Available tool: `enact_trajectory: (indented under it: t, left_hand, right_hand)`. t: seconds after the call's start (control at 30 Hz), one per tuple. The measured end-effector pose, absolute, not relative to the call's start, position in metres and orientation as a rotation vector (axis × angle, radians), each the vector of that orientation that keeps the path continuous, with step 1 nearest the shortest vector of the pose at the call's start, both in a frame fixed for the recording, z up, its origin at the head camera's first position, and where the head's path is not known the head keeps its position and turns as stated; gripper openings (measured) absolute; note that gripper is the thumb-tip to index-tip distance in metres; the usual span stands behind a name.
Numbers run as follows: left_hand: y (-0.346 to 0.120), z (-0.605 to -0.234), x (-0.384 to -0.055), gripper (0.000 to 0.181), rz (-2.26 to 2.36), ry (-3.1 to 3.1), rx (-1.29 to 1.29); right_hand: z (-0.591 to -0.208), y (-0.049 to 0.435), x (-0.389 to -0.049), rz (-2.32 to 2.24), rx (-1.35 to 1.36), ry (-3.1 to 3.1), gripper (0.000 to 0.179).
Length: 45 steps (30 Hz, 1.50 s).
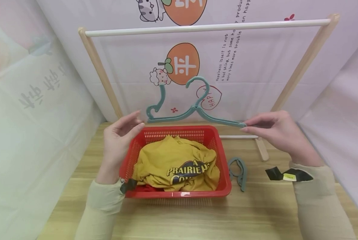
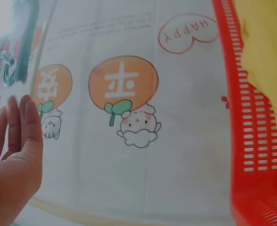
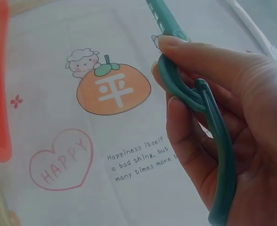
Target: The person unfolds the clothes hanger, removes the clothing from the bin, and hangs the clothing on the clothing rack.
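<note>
A teal folding clothes hanger [image 1: 179,117] is held up above the far rim of a red basket [image 1: 225,166], its hook pointing upward. My right hand [image 1: 273,128] pinches its right arm between thumb and fingers; in the right wrist view, the hanger's curved end piece [image 3: 225,165] lies across the palm. Just off the hanger's left end, my left hand [image 1: 118,136] has its fingers extended and apart from it. That left end piece stands turned upward. Inside the basket lies a crumpled yellow printed garment [image 1: 157,153], with a bit of red cloth [image 1: 145,188] beneath.
Behind the basket stands a rack with a white top bar [image 1: 209,27] and wooden posts [image 1: 305,63]. Another teal hanger [image 1: 242,175], folded up, lies on the wooden table [image 1: 179,220] right of the basket. Printed white cloth surrounds the table at the back and sides.
</note>
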<state>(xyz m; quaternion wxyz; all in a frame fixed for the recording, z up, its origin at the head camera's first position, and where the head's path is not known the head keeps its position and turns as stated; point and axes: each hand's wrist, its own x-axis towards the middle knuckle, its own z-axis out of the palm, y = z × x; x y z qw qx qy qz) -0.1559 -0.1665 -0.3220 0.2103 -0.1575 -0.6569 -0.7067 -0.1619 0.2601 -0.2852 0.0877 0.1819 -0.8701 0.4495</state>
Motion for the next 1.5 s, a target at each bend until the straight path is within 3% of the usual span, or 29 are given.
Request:
enact_trajectory:
  t: [0.17, 0.4, 0.57, 0.8, 1.03, 1.27, 1.5]
  left_hand:
    - [-0.159, -0.314, -0.159, 0.036, -1.974, -1.936, -0.423]
    - [-0.155, -0.309, -0.160, 0.026, -1.853, -2.139, -0.452]
    - [-0.154, -0.309, -0.161, 0.016, -1.843, -2.067, -0.538]
    - [-0.159, -0.311, -0.162, 0.010, -1.880, -1.805, -0.325]
    - [-0.164, -0.317, -0.161, 0.021, -2.013, -1.702, -0.234]
    - [-0.161, -0.322, -0.160, 0.006, -2.276, -1.470, -0.349]
    - [-0.157, -0.328, -0.159, 0.012, -2.544, -1.261, -0.500]
  right_hand:
    - [-0.286, 0.258, -0.162, 1.315, 0.700, -2.604, 0.015]
    - [-0.290, 0.256, -0.162, 1.315, 0.774, -2.628, 0.016]
    - [-0.291, 0.257, -0.163, 1.295, 0.761, -2.627, 0.015]
    - [-0.292, 0.264, -0.161, 1.324, 0.638, -2.579, 0.015]
    - [-0.291, 0.268, -0.161, 1.390, 0.524, -2.503, 0.016]
    - [-0.293, 0.269, -0.164, 1.432, 0.555, -2.400, 0.015]
    - [-0.293, 0.270, -0.163, 1.450, 0.478, -2.418, 0.017]
